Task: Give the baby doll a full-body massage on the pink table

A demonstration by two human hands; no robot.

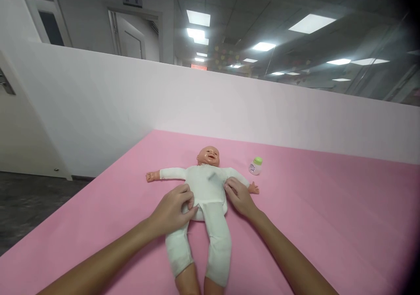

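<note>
A baby doll [210,185] lies face up on a pink padded surface [282,234]. It has a hard plastic head, hands and lower legs. White cloth covers its torso, arms and upper legs, and its arms stretch out to both sides. My left hand [173,207] is at the doll's hip on the left of the view, thumb and fingers pinched on the cloth. On the other side of the torso, just below the doll's outstretched arm, my right hand [239,194] has its curled fingertips closed on the cloth at the side. The fingertips of both hands are partly hidden.
A small clear bottle [255,166] with a green cap stands beyond the doll's arm at the right. A low white wall [229,107] borders the far side of the pink surface. At the left are a door [22,124] and dark floor [29,212].
</note>
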